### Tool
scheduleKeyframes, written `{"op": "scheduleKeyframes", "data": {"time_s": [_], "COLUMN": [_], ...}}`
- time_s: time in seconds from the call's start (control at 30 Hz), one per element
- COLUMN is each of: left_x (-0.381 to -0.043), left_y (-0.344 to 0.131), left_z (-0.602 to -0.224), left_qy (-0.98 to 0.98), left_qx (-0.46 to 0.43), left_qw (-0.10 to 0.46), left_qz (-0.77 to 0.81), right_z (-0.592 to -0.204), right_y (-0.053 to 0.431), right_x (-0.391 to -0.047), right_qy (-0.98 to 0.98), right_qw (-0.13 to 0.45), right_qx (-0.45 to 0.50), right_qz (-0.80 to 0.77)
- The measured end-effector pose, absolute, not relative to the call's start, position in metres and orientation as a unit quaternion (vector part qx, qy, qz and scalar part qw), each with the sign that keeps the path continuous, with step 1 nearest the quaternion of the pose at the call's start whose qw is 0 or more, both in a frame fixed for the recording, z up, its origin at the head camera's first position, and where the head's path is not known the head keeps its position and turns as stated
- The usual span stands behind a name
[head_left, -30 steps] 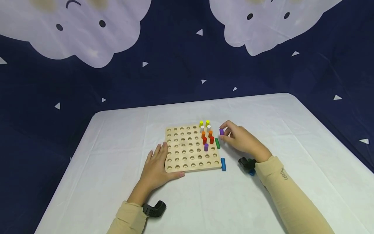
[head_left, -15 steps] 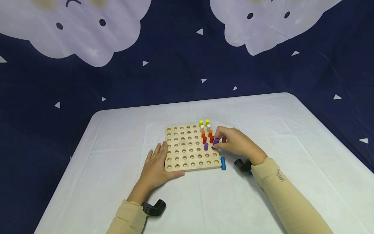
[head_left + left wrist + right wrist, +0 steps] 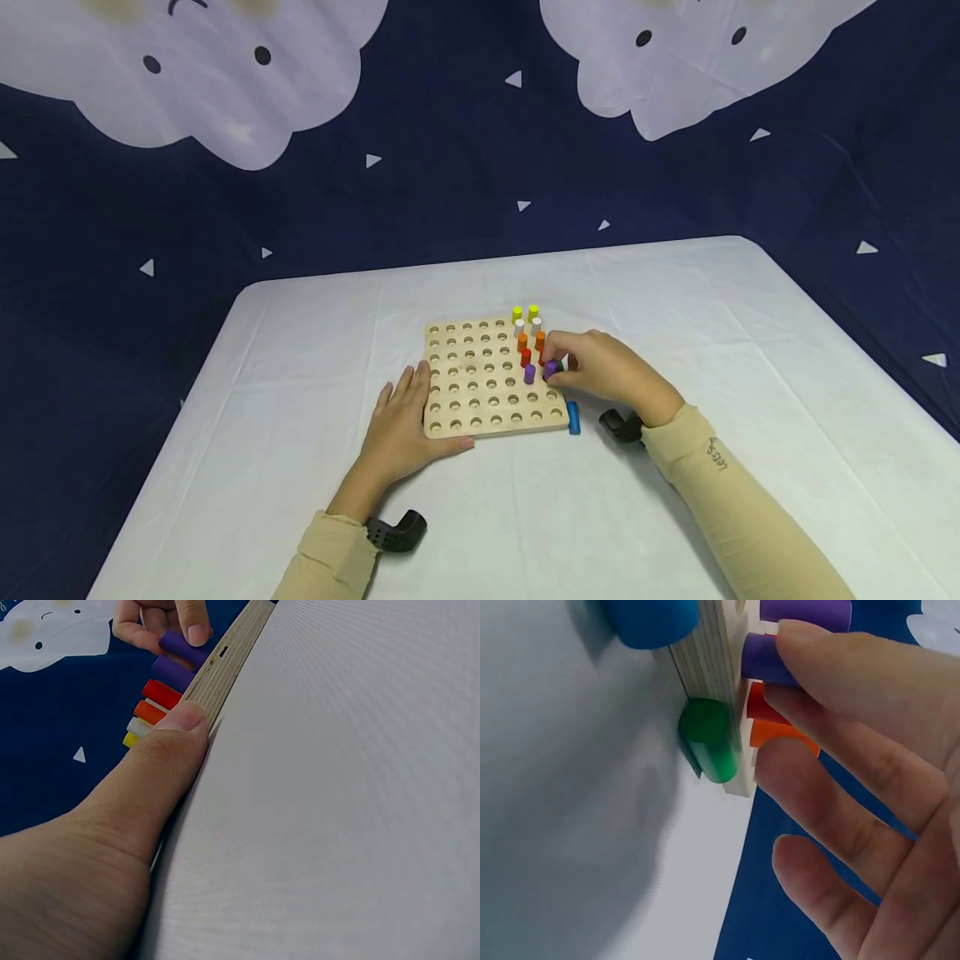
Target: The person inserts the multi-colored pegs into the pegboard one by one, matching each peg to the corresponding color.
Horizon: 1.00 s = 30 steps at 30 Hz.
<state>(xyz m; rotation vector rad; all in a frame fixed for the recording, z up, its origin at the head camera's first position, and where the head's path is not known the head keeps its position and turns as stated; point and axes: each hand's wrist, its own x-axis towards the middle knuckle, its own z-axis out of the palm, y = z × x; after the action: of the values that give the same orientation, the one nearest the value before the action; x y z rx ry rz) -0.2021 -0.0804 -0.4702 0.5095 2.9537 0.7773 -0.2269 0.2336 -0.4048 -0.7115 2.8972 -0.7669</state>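
A wooden peg board (image 3: 465, 415) with rows of round holes lies on the table. My left hand (image 3: 401, 435) rests along its left side with fingers extended, the thumb (image 3: 180, 727) against the front edge. At the right side, my right hand (image 3: 600, 368) pinches a purple peg (image 3: 765, 658) between thumb and finger. That peg stands at a hole in the rightmost column, beside another purple peg (image 3: 529, 374). Behind these, pairs of red (image 3: 526, 358), orange (image 3: 522, 342), white (image 3: 520, 327) and yellow pegs (image 3: 517, 315) stand upright. The right fingers partly cover the nearer red peg.
A blue peg (image 3: 573, 417) lies by the board's front right corner. Beside the right edge lies a green peg (image 3: 709, 742), mostly hidden under the right hand in the head view. White cloth (image 3: 495, 508) covers the table; a dark blue cloud-print backdrop (image 3: 450, 125) hangs behind.
My right hand has moved left from beside the board, bringing the purple peg onto the rightmost column and tilting it less. The left hand has stayed in place.
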Motion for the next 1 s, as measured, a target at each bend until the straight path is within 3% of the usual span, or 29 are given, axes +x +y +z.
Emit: {"op": "scheduleKeyframes", "data": {"time_s": [0.37, 0.6, 0.83, 1.0], "left_x": [-0.201, -0.202, -0.203, -0.203], "left_y": [-0.081, -0.080, -0.083, -0.082], "left_z": [-0.470, -0.468, -0.468, -0.469], "left_qy": [0.954, 0.953, 0.955, 0.952], "left_qx": [0.164, 0.169, 0.164, 0.173], "left_qw": [0.025, 0.022, 0.021, 0.022], "left_qz": [0.250, 0.249, 0.247, 0.253], "right_z": [-0.410, -0.398, -0.403, -0.415], "right_y": [0.229, 0.240, 0.254, 0.254], "right_x": [-0.226, -0.218, -0.196, -0.185], "right_qy": [0.946, 0.947, 0.940, 0.947], "right_qw": [0.010, 0.042, 0.131, 0.110], "right_qx": [-0.230, -0.212, -0.188, -0.203], "right_qz": [-0.230, -0.239, -0.254, -0.222]}}
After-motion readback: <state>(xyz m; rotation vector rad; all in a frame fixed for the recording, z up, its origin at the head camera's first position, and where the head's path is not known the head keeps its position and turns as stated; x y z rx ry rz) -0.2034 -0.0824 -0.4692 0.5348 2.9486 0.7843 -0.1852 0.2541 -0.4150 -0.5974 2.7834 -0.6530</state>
